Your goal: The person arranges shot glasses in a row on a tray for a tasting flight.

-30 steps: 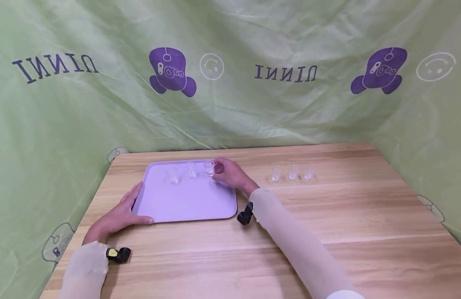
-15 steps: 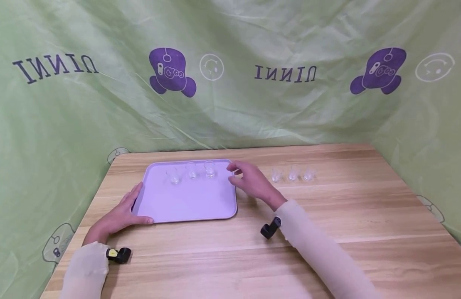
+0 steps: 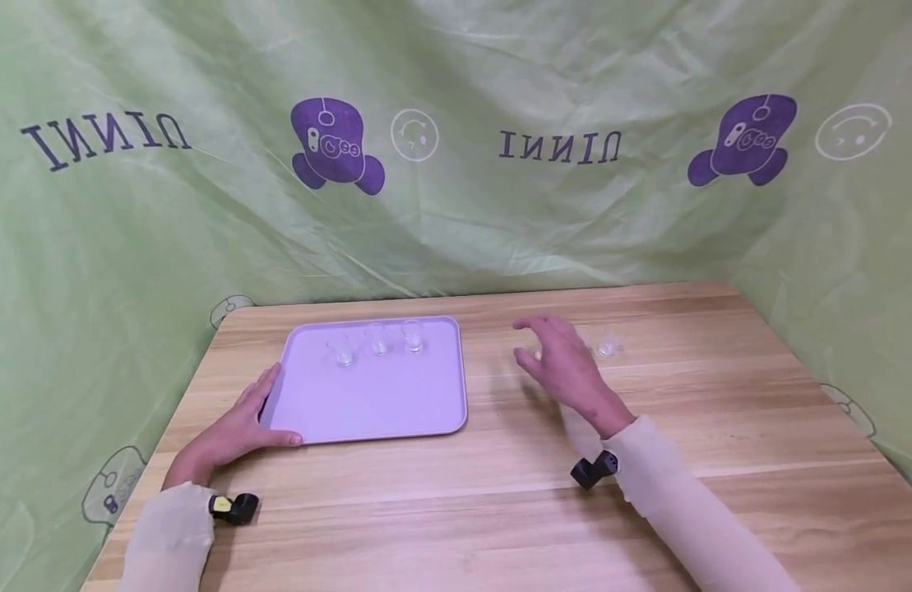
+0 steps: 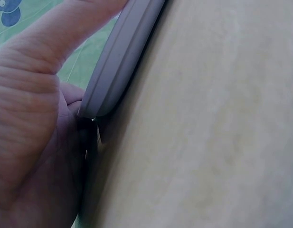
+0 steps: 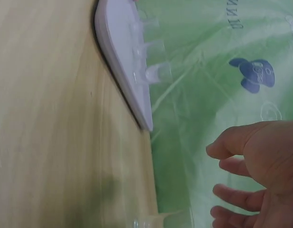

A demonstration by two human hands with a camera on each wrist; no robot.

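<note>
A pale purple tray (image 3: 367, 403) lies on the table, with three small clear glasses standing in a row along its back: a left one (image 3: 343, 355), a middle one (image 3: 378, 341) and a right one (image 3: 413, 339). My left hand (image 3: 229, 432) rests at the tray's front left corner, fingers along the left side and thumb on the front rim (image 4: 110, 61). To the right of the tray, my right hand (image 3: 567, 366) is spread with nothing in it, over a row of clear glasses. The rightmost glass (image 3: 608, 345) there shows; the hand mostly hides the others.
The wooden table (image 3: 396, 510) ends at a green printed curtain (image 3: 456, 222) behind and at both sides. Black wrist cameras sit on the left sleeve (image 3: 170, 526) and right sleeve (image 3: 692, 501).
My right hand has let go of the right glass on the tray and moved right to the glasses on the table. The left hand has stayed at the tray corner.
</note>
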